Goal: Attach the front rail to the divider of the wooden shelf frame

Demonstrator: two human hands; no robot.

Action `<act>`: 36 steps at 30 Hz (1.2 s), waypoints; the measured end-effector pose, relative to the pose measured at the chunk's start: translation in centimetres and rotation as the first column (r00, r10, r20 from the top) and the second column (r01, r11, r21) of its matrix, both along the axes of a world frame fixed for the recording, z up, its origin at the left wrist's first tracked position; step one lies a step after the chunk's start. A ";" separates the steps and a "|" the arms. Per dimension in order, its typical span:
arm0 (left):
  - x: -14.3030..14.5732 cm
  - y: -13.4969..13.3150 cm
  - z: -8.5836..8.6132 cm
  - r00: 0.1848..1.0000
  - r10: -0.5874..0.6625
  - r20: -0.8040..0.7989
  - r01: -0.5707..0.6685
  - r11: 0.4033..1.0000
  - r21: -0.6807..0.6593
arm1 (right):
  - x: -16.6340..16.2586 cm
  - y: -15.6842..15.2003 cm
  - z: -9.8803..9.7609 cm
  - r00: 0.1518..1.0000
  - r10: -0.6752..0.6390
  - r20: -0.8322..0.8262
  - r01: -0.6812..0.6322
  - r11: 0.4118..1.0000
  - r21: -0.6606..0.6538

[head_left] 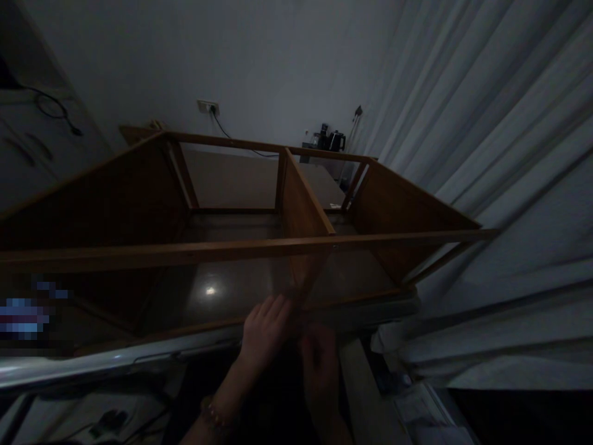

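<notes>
A brown wooden frame (250,248) with side panels and a middle divider (306,198) stands on a surface before me. My left hand (265,327) is at the lower front rail, close to the foot of the middle post, its fingers bent together against the wood. Just right of it, my right hand (320,355) is held lower, with thumb and fingers curled toward each other. Dim light and blur hide whatever may be between those fingertips. A beaded bracelet (214,415) circles my left wrist.
A pale curtain (491,247) hangs along the right. Behind the frame are a wall socket (208,107) with a plugged cord and a dark kettle (337,141). A metal edge (111,360) runs along the front left. Boxes or papers (421,405) lie lower right.
</notes>
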State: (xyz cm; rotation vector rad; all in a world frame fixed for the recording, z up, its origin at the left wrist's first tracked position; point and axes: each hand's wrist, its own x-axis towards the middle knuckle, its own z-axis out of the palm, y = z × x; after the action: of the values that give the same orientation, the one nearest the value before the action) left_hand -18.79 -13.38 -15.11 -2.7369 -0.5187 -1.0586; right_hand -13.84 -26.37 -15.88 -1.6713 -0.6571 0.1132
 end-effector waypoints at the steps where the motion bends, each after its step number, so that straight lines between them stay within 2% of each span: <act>1: 0.0 0.0 -0.1 1.000 0.001 0.000 -0.001 1.000 0.001 | 0.2 -0.1 0.1 0.996 0.007 0.092 -0.004 1.000 -0.027; 3: -0.1 0.0 -0.2 1.000 0.001 -0.012 -0.001 1.000 -0.004 | 0.6 -0.2 0.4 0.972 0.060 0.228 -0.043 0.996 -0.080; 7: -0.2 0.0 0.1 1.000 -0.004 -0.016 0.004 1.000 -0.006 | 1.6 -0.9 0.6 0.900 0.206 0.385 -0.158 0.975 -0.153; 11: -0.3 0.0 0.5 1.000 -0.014 -0.024 0.014 1.000 -0.005 | 2.9 -2.0 0.5 0.789 0.365 0.495 -0.275 0.929 -0.247; 14: -0.3 0.0 0.4 0.999 -0.004 -0.047 0.004 1.000 -0.013 | 3.6 -2.5 0.9 0.742 0.414 0.526 -0.293 0.907 -0.301; 18: -0.3 0.1 0.1 0.999 0.001 -0.048 -0.002 1.000 -0.024 | 3.7 -2.2 1.2 0.746 0.415 0.521 -0.288 0.906 -0.309; 26: -0.4 0.1 0.3 0.998 -0.013 -0.067 0.011 0.999 -0.030 | 3.4 -1.3 0.1 0.759 0.370 0.536 -0.293 0.929 -0.226; 33: -0.3 0.0 0.2 0.999 -0.009 -0.038 0.009 1.000 -0.008 | 3.3 -0.5 0.7 0.761 0.214 0.613 -0.193 0.976 -0.102; 36: -0.4 0.0 0.2 0.999 -0.016 -0.042 0.015 0.999 -0.034 | 3.3 -0.2 1.2 0.775 0.194 0.602 -0.177 0.980 -0.089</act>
State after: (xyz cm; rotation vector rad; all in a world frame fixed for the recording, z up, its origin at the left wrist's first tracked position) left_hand -19.15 -13.35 -14.95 -2.7905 -0.5145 -1.0017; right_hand -10.52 -26.54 -14.70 -1.6624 -1.3174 -0.2974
